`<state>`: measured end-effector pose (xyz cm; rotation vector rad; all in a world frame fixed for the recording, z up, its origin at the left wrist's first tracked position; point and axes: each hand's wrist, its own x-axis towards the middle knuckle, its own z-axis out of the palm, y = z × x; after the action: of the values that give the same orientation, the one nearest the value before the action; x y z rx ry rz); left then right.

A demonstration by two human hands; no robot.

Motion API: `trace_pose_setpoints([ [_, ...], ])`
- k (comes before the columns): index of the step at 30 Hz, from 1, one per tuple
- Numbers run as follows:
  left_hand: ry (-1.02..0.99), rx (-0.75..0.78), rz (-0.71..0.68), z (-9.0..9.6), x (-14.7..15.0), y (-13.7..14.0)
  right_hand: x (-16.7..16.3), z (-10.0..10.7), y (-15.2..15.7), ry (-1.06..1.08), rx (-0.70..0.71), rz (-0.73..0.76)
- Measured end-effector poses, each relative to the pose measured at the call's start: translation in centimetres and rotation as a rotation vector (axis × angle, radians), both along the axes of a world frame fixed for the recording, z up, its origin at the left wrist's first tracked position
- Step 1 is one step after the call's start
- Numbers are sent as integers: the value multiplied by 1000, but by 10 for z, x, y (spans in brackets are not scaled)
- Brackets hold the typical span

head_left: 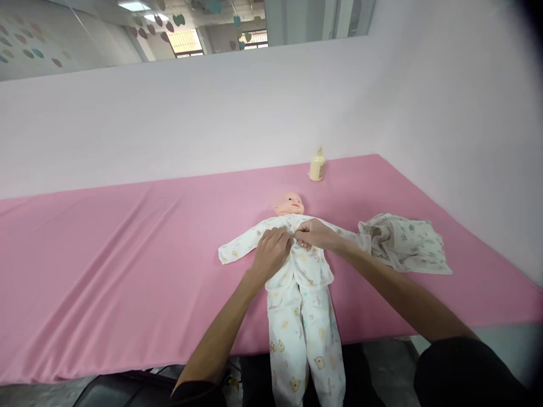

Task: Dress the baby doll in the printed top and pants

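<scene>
A baby doll (292,204) lies on its back, its head toward the wall. It wears a white, bear-patterned jacket (311,265) and matching trousers (285,333), whose legs hang over the table's front edge. My left hand (274,249) is closed on the front edge of the jacket at the chest. Opposite it, my right hand (313,233) pinches the jacket front with the fingertips. Both hands nearly meet at the middle opening. Whatever fastener lies between the fingertips is hidden. The jacket's left-side sleeve stretches out flat on the cloth.
A pink cloth (127,271) with folds covers the table. A crumpled white patterned cloth (407,243) lies to the right, by the other sleeve. A cream pump bottle (317,165) stands near the back wall. White walls border the back and right. A black seat (127,390) is below the front edge.
</scene>
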<state>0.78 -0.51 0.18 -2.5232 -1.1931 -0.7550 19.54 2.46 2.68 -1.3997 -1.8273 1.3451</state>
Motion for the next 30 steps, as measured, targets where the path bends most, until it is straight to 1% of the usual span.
trace_pose_setpoints([
  [2,1,25,-14,0,0,-1,-3,5,-4,-94,107,-3],
  [6,0,44,-31,-1,0,-1,-10,12,-11,-359,384,-32],
  [8,3,38,-32,-1,0,-1,-14,12,-12,-456,443,-45],
  [11,-4,5,-41,-2,0,-1,-18,10,-12,-536,469,-65],
  [14,-70,-91,-19,-2,-1,-2,-16,7,-11,-476,503,-47],
  [17,-201,-238,40,-3,-2,-3,-8,3,-9,-281,489,8],
  [19,-247,-290,49,-4,-2,-2,-2,0,-7,-148,459,53],
  [21,-245,-292,27,-5,-2,-1,3,-2,-7,-69,446,93],
  [24,-248,-274,-2,-5,1,1,5,-6,-7,-34,470,121],
  [28,-307,-282,-28,-6,2,4,5,-10,-6,-43,512,132],
  [30,-341,-298,-38,-7,2,4,5,-11,-6,-89,564,130],
])
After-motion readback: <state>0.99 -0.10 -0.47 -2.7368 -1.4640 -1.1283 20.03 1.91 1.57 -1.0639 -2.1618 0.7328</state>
